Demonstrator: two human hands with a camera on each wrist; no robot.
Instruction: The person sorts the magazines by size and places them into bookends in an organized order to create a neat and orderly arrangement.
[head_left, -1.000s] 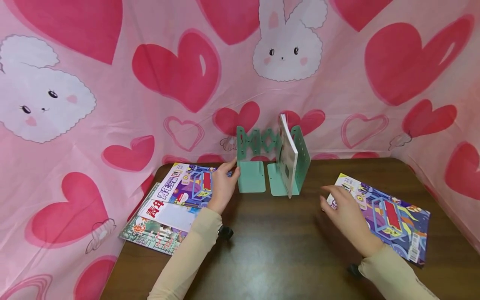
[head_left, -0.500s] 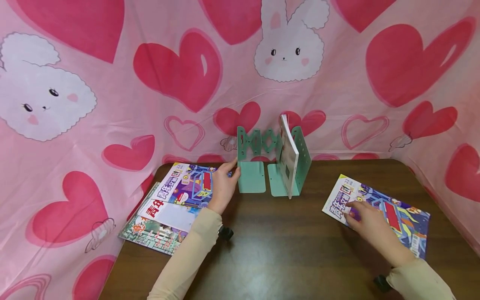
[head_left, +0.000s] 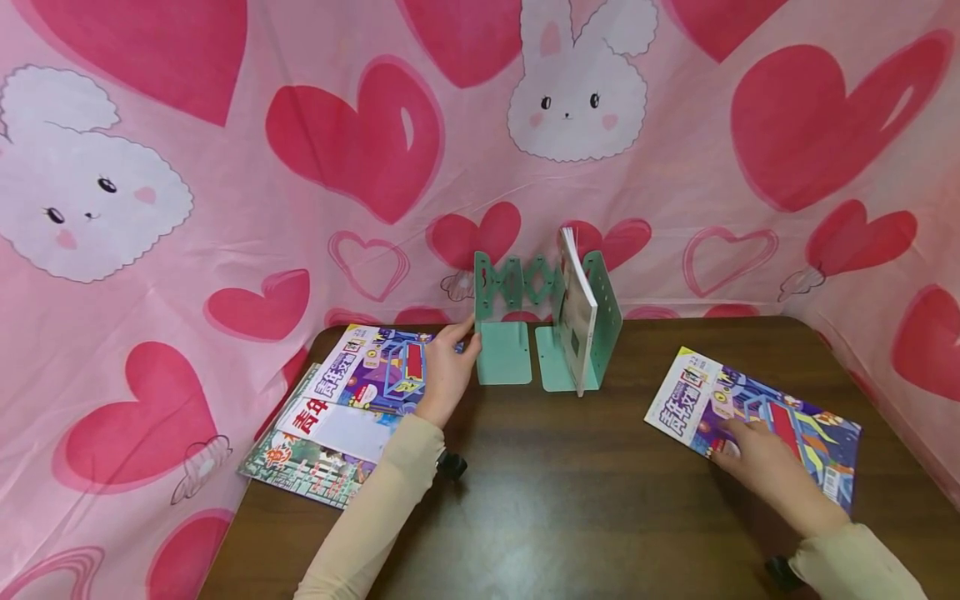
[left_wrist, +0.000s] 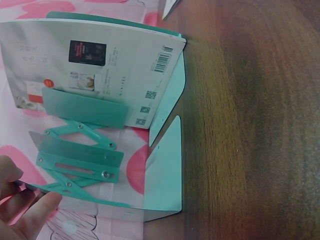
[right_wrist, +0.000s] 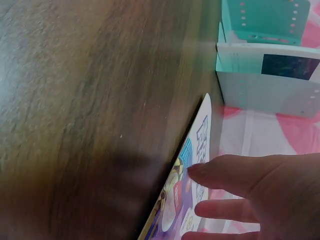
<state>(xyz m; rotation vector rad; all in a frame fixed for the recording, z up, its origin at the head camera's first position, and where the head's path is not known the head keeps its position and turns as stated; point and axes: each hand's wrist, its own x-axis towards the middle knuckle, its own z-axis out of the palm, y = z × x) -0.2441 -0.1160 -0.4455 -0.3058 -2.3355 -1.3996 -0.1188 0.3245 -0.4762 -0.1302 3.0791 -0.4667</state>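
Observation:
A green metal expandable bookend stands at the back of the table, its scissor links stretched between two end plates. My left hand pinches the upright left plate between thumb and fingers, as the left wrist view shows with the thumb on the near side. Inside the bookend, against its right plate, a white magazine stands upright. At the right, my right hand is over a purple magazine lying flat. Its fingers are extended and spread, the tips right at the cover.
On the left side of the brown table lies a fanned stack of magazines, partly behind my left forearm. A pink cloth printed with hearts and rabbits hangs behind and beside the table.
My right hand has moved right and toward me, from the purple magazine's left end to its middle. My left hand, the bookend and the upright magazine have stayed in place.

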